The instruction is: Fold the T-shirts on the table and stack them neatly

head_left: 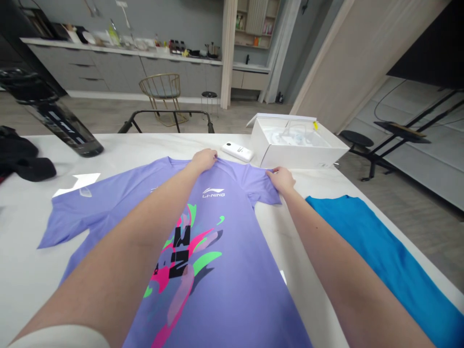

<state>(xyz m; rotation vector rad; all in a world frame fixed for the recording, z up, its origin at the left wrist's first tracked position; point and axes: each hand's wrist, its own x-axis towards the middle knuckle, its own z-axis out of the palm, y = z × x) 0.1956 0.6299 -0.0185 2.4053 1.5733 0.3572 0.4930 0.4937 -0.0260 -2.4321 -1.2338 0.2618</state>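
A purple T-shirt [239, 251] with a white logo and a pink, green and black print lies spread, front up, on the white table [21, 290]. At the right side of its collar, my left hand [205, 159] pinches the cloth. My right hand [282, 180] grips the end of the sleeve on the right. The sleeve on the left lies flat and untouched. My left forearm crosses over the shirt and hides part of the print.
Behind my hands are a white power bank [238, 151] and an open white box [297, 145]. Blue cloth [377, 241] lies at the right. A dark bottle [65, 123] and a black strapped item [21, 157] are at the left. A chair [163, 92] stands beyond.
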